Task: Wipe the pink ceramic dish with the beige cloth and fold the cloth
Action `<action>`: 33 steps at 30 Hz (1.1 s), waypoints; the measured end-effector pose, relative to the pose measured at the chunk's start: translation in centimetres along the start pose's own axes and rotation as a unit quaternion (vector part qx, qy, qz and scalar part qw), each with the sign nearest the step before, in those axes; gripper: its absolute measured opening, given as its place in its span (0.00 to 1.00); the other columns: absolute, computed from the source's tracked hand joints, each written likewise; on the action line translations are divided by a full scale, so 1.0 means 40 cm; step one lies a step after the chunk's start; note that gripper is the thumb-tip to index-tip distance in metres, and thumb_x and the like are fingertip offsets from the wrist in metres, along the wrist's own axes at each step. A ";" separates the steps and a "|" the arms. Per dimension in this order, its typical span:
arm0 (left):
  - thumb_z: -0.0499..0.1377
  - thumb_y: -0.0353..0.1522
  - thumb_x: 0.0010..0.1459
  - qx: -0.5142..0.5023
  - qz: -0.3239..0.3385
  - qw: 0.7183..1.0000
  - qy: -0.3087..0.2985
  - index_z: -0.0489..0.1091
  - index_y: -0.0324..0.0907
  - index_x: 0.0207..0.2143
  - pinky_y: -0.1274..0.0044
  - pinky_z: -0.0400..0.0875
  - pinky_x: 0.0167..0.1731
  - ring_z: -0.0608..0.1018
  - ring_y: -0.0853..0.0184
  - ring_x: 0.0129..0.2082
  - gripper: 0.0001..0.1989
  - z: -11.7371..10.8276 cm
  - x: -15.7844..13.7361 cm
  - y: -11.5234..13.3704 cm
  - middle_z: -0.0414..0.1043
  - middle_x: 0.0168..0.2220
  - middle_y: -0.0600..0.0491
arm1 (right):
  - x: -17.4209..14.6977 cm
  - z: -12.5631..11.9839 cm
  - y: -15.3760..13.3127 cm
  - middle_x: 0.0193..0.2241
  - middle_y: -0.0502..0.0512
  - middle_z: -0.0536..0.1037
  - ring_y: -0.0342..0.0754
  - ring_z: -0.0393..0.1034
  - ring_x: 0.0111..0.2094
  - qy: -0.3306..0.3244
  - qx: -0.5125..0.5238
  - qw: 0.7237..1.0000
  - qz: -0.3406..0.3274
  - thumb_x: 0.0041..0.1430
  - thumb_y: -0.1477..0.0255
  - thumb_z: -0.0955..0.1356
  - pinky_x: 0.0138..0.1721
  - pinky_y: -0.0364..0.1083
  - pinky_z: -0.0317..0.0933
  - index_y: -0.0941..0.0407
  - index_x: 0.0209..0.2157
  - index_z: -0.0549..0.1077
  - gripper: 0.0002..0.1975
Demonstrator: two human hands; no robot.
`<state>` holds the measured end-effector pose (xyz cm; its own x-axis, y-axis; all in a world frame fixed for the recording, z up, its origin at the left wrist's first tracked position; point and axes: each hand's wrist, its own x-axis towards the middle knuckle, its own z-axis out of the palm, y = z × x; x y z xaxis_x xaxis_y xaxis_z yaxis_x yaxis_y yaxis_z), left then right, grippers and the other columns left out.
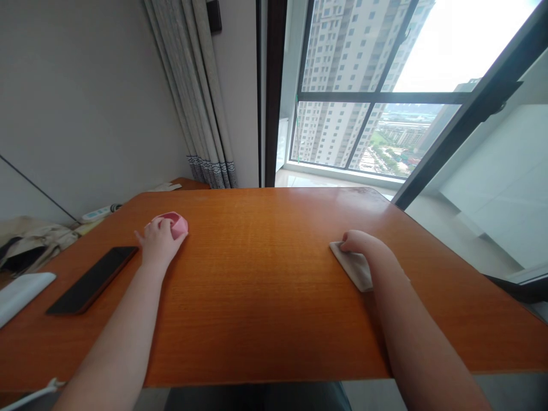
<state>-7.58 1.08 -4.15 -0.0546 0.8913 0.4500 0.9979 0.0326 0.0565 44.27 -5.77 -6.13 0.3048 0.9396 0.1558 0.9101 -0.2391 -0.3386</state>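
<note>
Near the far left of the wooden table [257, 285], my left hand [159, 237] grips a small pink item with a rounded, hollow rim [178, 224]; its exact kind I cannot make out, as my fingers cover part of it. On the right side, my right hand [362, 244] is closed at the upper edge of a folded grey cloth [354, 269], which lies flat against the tabletop. Part of the cloth is hidden under my hand and wrist.
Left of my left forearm lies a flat black slab [92, 281], with a white object [23, 294] beyond it at the table's left edge. A power strip [96, 214] and crumpled fabric [38, 240] sit past that edge. A curtain [201, 103] and window stand behind.
</note>
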 end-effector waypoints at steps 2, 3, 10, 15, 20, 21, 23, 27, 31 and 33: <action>0.51 0.41 0.58 -0.049 0.041 0.996 0.066 0.63 0.38 0.47 0.52 0.49 0.56 0.62 0.47 0.57 0.19 -0.024 -0.013 0.069 0.58 0.57 0.39 | -0.017 0.018 -0.083 0.11 0.51 0.65 0.51 0.68 0.22 -0.060 -0.007 0.998 0.005 0.36 0.74 0.71 0.26 0.49 0.61 0.54 0.10 0.62 0.13; 0.50 0.40 0.59 -0.082 0.083 0.990 0.075 0.64 0.38 0.46 0.57 0.51 0.57 0.62 0.51 0.57 0.17 -0.038 -0.027 0.116 0.58 0.57 0.40 | -0.031 0.032 -0.132 0.12 0.51 0.66 0.51 0.68 0.21 -0.077 -0.002 0.997 -0.002 0.37 0.73 0.71 0.26 0.48 0.60 0.54 0.11 0.63 0.12; 0.46 0.42 0.62 -0.274 0.386 0.865 -0.165 0.68 0.41 0.46 0.69 0.65 0.49 0.73 0.60 0.46 0.19 -0.118 -0.235 0.462 0.72 0.45 0.45 | -0.118 0.085 -0.361 0.20 0.45 0.72 0.40 0.57 0.14 -0.165 0.460 0.871 -0.046 0.52 0.64 0.63 0.18 0.40 0.50 0.53 0.43 0.64 0.17; 0.45 0.48 0.61 -0.244 0.458 0.809 -0.278 0.48 0.46 0.64 0.56 0.43 0.61 0.47 0.52 0.66 0.32 -0.096 -0.310 0.503 0.42 0.66 0.44 | -0.055 0.086 -0.272 0.18 0.41 0.67 0.38 0.55 0.15 -0.005 0.528 0.849 -0.024 0.46 0.67 0.62 0.18 0.39 0.48 0.55 0.42 0.63 0.18; 0.44 0.49 0.61 -0.213 0.471 0.786 -0.339 0.45 0.51 0.64 0.56 0.37 0.61 0.41 0.53 0.66 0.32 -0.089 -0.284 0.412 0.35 0.67 0.48 | -0.021 0.133 -0.217 0.20 0.42 0.67 0.40 0.56 0.16 -0.015 0.499 0.867 0.008 0.45 0.69 0.60 0.18 0.40 0.51 0.55 0.41 0.63 0.18; 0.44 0.49 0.61 -0.218 0.472 0.781 -0.345 0.46 0.53 0.64 0.57 0.37 0.61 0.42 0.54 0.66 0.31 -0.095 -0.278 0.382 0.36 0.67 0.49 | -0.023 0.141 -0.219 0.19 0.42 0.67 0.40 0.57 0.16 -0.018 0.486 0.874 0.001 0.46 0.69 0.60 0.18 0.40 0.51 0.55 0.40 0.63 0.17; 0.47 0.48 0.60 -0.232 0.467 0.775 -0.357 0.49 0.55 0.63 0.58 0.38 0.62 0.45 0.55 0.66 0.30 -0.112 -0.268 0.312 0.40 0.67 0.51 | -0.031 0.153 -0.231 0.19 0.42 0.67 0.41 0.58 0.17 -0.016 0.452 0.891 -0.026 0.47 0.70 0.59 0.20 0.40 0.53 0.55 0.40 0.64 0.16; 0.48 0.46 0.60 -0.261 0.379 0.810 -0.364 0.66 0.54 0.54 0.64 0.49 0.60 0.57 0.57 0.63 0.22 -0.136 -0.252 0.149 0.53 0.64 0.52 | -0.048 0.165 -0.264 0.20 0.43 0.68 0.42 0.61 0.21 -0.006 0.387 0.917 -0.094 0.53 0.69 0.59 0.26 0.41 0.56 0.54 0.44 0.64 0.16; 0.42 0.45 0.61 -0.220 0.224 0.897 -0.311 0.74 0.45 0.30 0.70 0.64 0.50 0.71 0.60 0.47 0.24 -0.111 -0.229 0.001 0.70 0.47 0.49 | -0.037 0.170 -0.290 0.22 0.45 0.70 0.44 0.65 0.25 -0.010 0.308 0.944 -0.116 0.55 0.70 0.59 0.31 0.43 0.58 0.53 0.43 0.67 0.14; 0.46 0.47 0.58 -0.157 0.150 0.945 -0.244 0.71 0.44 0.25 0.67 0.65 0.46 0.71 0.58 0.40 0.22 -0.086 -0.218 -0.055 0.70 0.39 0.48 | -0.022 0.171 -0.301 0.24 0.48 0.72 0.45 0.66 0.28 -0.008 0.268 0.957 -0.109 0.54 0.72 0.59 0.32 0.43 0.57 0.53 0.39 0.70 0.13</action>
<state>-9.41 -8.34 -5.13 0.3286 0.9441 0.0278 0.9016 -0.3223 0.2886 31.12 -2.05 -8.54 0.1163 0.9576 0.2637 0.6754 0.1184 -0.7278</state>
